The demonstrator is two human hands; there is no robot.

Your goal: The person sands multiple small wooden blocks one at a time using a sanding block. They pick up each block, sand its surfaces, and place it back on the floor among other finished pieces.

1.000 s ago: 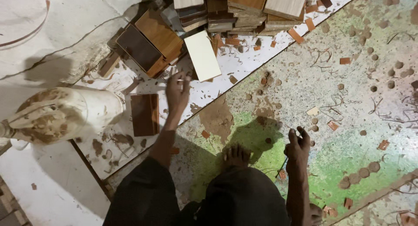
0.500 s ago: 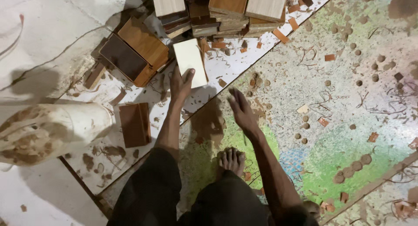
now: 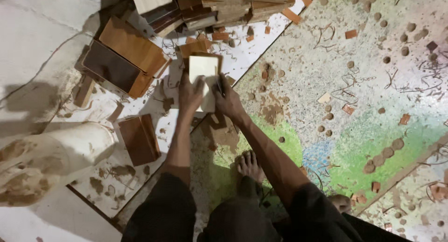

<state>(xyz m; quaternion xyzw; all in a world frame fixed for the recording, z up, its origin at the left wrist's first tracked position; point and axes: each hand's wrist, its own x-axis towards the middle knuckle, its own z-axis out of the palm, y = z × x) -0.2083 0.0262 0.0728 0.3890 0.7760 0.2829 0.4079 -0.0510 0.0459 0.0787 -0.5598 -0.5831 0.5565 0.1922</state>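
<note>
A pale rectangular wooden board (image 3: pixel 204 67) lies on the white sheet on the floor, just in front of a pile of boards. My left hand (image 3: pixel 189 95) grips its lower left part, fingers spread over the face. On the lower right edge sits my right hand (image 3: pixel 227 99), and a thin dark stick-like thing (image 3: pixel 218 84) shows at its fingers; what it is I cannot tell. Both arms reach forward from my squat.
Stacked wooden boards (image 3: pixel 219 4) stand at the top, brown boards (image 3: pixel 126 55) lean at upper left, and one brown board (image 3: pixel 139 139) lies flat. A stained white container (image 3: pixel 42 162) lies at left. Round wood plugs (image 3: pixel 387 151), chips and shavings litter the mottled floor. My bare foot (image 3: pixel 249 165) is below.
My right hand has swung from beside my leg up to the pale board and now holds its right edge. The left hand stays on the board. The view has moved closer.
</note>
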